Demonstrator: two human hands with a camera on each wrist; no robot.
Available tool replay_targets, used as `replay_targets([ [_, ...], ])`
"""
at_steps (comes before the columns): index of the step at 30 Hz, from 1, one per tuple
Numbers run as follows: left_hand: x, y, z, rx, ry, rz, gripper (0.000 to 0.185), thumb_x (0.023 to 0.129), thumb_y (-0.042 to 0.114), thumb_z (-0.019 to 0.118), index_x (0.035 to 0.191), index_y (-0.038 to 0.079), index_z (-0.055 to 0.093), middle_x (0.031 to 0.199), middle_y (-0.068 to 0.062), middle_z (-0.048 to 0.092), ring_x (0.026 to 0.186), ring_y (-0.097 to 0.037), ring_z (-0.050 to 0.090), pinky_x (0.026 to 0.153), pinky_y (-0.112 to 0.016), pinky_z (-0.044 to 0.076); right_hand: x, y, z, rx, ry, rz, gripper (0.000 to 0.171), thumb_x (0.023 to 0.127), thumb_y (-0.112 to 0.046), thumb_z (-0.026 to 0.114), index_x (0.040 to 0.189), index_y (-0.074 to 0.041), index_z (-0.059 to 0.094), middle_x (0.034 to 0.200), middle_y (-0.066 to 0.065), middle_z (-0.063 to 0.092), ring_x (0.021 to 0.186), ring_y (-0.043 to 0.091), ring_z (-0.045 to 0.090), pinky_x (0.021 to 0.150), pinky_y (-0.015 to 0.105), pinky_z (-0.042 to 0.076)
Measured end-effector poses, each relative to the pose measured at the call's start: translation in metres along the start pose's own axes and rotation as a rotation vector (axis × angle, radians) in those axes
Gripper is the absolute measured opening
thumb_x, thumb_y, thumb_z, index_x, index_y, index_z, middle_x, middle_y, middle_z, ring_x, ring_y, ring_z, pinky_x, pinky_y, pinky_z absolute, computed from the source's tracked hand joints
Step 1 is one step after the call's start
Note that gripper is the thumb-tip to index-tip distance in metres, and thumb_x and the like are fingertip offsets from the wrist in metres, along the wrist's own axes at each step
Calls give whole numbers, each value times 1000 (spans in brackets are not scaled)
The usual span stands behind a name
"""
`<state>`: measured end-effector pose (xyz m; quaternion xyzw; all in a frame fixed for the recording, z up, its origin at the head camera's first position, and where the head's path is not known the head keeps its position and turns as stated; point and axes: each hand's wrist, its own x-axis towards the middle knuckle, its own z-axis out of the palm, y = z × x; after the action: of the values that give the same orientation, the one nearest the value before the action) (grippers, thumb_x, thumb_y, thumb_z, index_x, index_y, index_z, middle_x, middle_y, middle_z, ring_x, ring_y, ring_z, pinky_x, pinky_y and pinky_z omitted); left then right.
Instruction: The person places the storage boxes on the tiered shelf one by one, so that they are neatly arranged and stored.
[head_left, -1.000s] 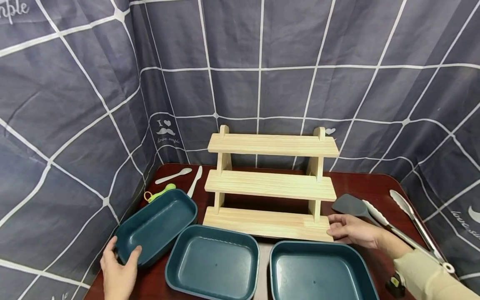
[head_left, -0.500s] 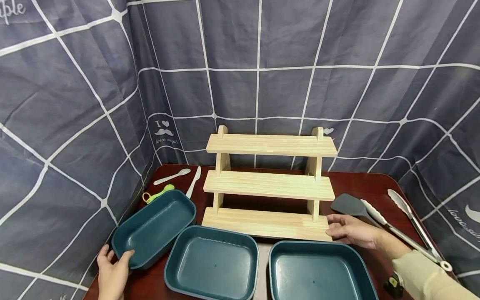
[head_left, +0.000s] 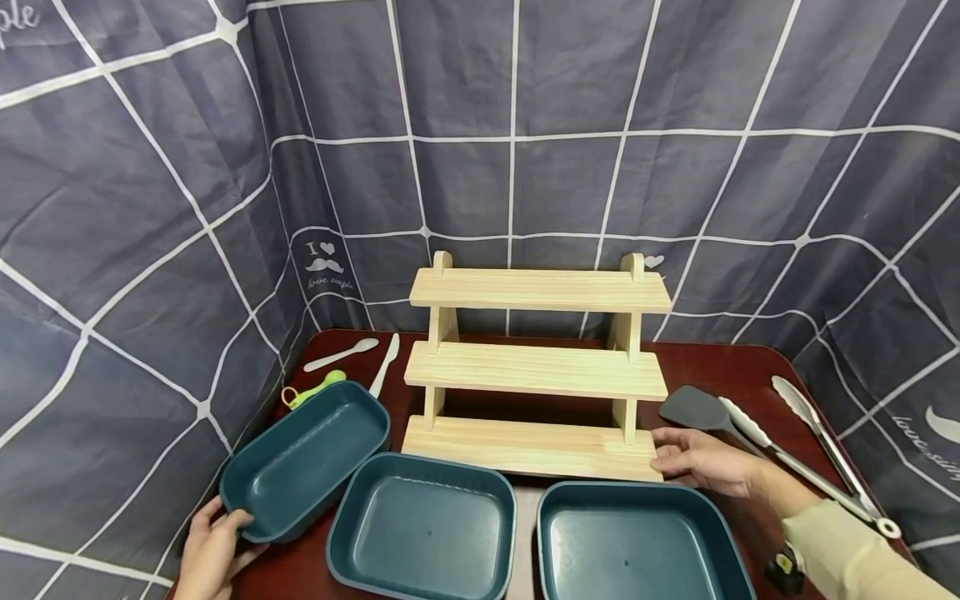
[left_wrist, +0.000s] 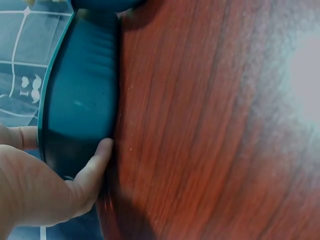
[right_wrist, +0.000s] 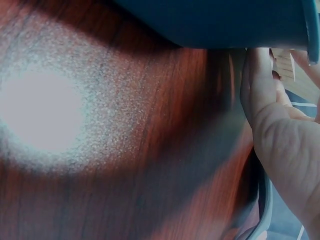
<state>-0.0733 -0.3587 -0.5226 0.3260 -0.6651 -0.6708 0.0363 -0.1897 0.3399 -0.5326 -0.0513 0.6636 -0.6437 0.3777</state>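
Since a second ago our left hand (head_left: 212,554) has slid down the left tray's (head_left: 303,460) near corner, fingers curled round it, tray still tilted on the table (head_left: 720,367); our right hand (head_left: 701,460) rests spread against the rack (head_left: 536,371), shelves bare.

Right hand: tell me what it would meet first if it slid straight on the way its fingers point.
The right hand points left, fingertips already at the right end of the wooden rack's bottom shelf. It would likely meet that shelf end first.
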Motion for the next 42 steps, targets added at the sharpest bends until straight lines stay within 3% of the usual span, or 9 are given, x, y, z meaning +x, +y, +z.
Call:
replay_targets([
  [6,2,-1,-10,-20,-47,-11,69,95,-1,55,153,2,19,109,-7,55,84,-6,65,75,-40,63,1,2,0,7,-1,1,66,105,-9,57,153,15,18,128,15,65,115,29,65,95,45,57],
  [16,6,-1,-7,13,-9,-43,89,90,-1,60,163,1,9,96,8,61,82,-7,68,77,-42,63,1,3,-2,7,0,-9,63,105,-8,56,152,14,21,127,15,66,114,29,66,94,45,57],
  [18,7,0,-6,19,-1,-46,90,89,-2,60,164,2,9,98,6,61,81,-7,67,77,-43,63,1,3,-2,9,1,-8,62,105,-8,57,152,14,22,127,15,67,114,29,66,94,44,57],
  [24,8,-2,-6,33,-4,-46,91,90,0,58,164,-1,6,126,-17,50,82,-7,67,79,-43,63,1,4,-3,9,-2,-7,62,106,-8,56,153,13,21,127,15,66,114,29,66,94,45,57],
  [31,5,-2,-6,20,4,-48,89,91,0,57,164,-1,6,127,-18,49,83,-6,67,80,-44,62,1,3,-2,19,-6,-12,65,105,-7,56,153,15,18,126,15,67,114,29,66,94,45,57],
  [34,3,-2,-5,16,17,-52,90,91,1,58,164,0,6,123,-12,53,83,-4,67,80,-44,62,0,2,-1,20,-4,-10,64,105,-7,56,152,15,19,125,15,67,113,29,67,94,44,57],
  [37,1,-2,-4,10,41,-57,91,90,0,60,165,2,8,105,3,60,82,-3,66,78,-43,63,0,2,-1,18,-8,-14,63,105,-7,56,152,15,20,125,15,67,113,28,67,94,44,57],
  [42,-4,0,-2,-21,57,-60,91,90,0,61,165,5,11,89,19,59,82,0,66,78,-43,63,0,4,-2,16,-12,-22,62,105,-7,56,152,15,21,125,14,67,114,28,66,94,44,57],
])
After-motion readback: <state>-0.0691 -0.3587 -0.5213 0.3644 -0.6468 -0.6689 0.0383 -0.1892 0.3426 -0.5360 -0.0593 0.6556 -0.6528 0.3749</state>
